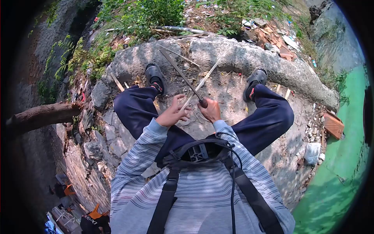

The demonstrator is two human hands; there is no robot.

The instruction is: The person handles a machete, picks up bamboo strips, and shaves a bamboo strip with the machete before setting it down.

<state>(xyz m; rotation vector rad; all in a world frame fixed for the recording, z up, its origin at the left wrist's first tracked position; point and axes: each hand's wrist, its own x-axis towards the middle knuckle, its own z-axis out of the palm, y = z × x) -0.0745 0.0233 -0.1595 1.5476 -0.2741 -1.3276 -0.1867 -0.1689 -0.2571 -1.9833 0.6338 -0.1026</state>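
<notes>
1. The right hand (pixel 210 110), just toward 1 o'clock from the centre, has its grip closed around the dark handle of a long knife (pixel 180 72); the blade slants away toward 11 o'clock.
2. The left hand (pixel 176 112), toward 10 o'clock and near the right one, has its fingers half curled and spread. The lower end of a pale strip (pixel 208 75) lies at those fingers; whether the grip is clamped on it, I cannot tell.
3. The strip points toward 1 o'clock and crosses the knife just above the handle.
4. A second, thinner stick (pixel 179 55) lies toward 12 o'clock, near the blade's far end.
5. The left shoe (pixel 154 75) stands at 11 o'clock, the right shoe (pixel 256 79) at 2, both before a curved concrete edge (pixel 249 54).
6. An open black bag (pixel 198 153) sits at the waist, toward 6 o'clock.
7. A thick log (pixel 46 115) reaches in from 9 o'clock; a terracotta block (pixel 333 124) lies at 3.
</notes>
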